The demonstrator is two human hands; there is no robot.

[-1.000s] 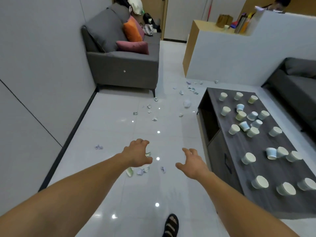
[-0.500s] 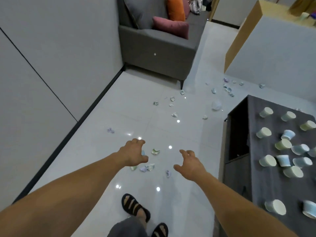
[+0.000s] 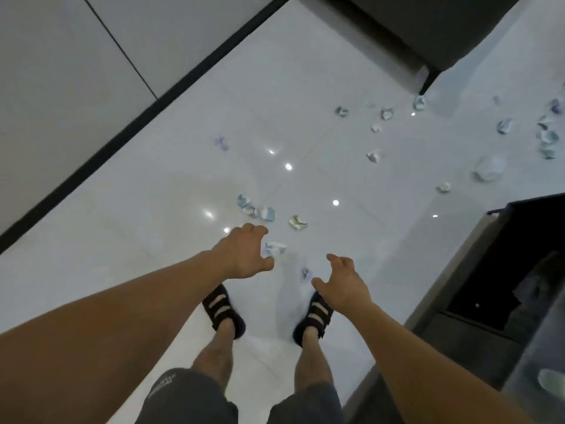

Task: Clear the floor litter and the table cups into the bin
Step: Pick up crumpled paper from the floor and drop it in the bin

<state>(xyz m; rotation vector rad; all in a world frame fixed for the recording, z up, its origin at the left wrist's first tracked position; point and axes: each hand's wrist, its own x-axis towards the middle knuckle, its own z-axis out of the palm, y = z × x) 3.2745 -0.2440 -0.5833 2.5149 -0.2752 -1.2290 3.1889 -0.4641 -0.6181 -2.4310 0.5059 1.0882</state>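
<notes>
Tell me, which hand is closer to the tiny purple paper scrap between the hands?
Right. The right hand has its thumb just right of the purple scrap. The left hand is farther off to the scrap's left, beside a crumpled white paper.

Dim, cool indoor light on a glossy floor, with motion smear.

Small white spots of glare [image 3: 288, 166] dot the pale tiled floor [image 3: 321, 71], reflecting lamps overhead. Shadows are soft; a faint grey patch lies around the sandals [image 3: 223, 310]. The left hand [image 3: 244, 255] and right hand [image 3: 344, 283] are the sharpest parts. The paper scraps [image 3: 373, 156] toward the upper right, the baseboard [image 3: 171, 94] and the dark table [image 3: 477, 332] at the right edge are blurred. The wide lens stretches the forearms toward the bottom corners.
</notes>
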